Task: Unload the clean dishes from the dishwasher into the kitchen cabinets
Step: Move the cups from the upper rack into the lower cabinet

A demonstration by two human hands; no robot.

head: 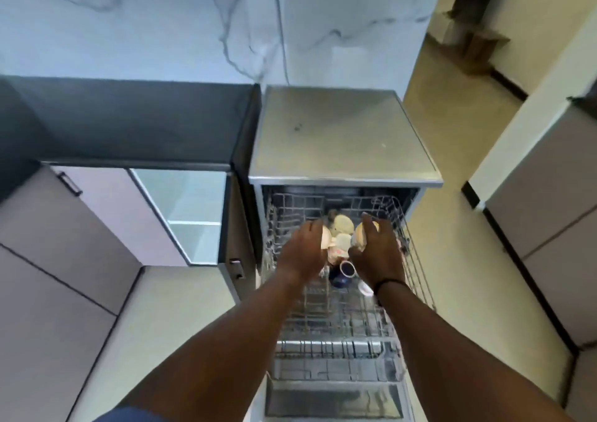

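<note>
Cream cups (343, 224), seemingly one per curled hand: left (303, 249), right (376, 250).

Left hand (303, 247) covers most of a pale cup (325, 237); right hand (376, 247) hides much of another (357, 239). Crockery between them (343, 227) is too blurred to identify. Dishwasher door (332, 402) runs off the bottom edge.

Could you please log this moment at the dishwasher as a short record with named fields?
left hand: left hand grips a cream cup
right hand: right hand grips a second cream cup
rack: upper rack pulled out
also in rack: dark blue mug on its side
cabinet: glass-fronted door open, beside the dishwasher
</note>
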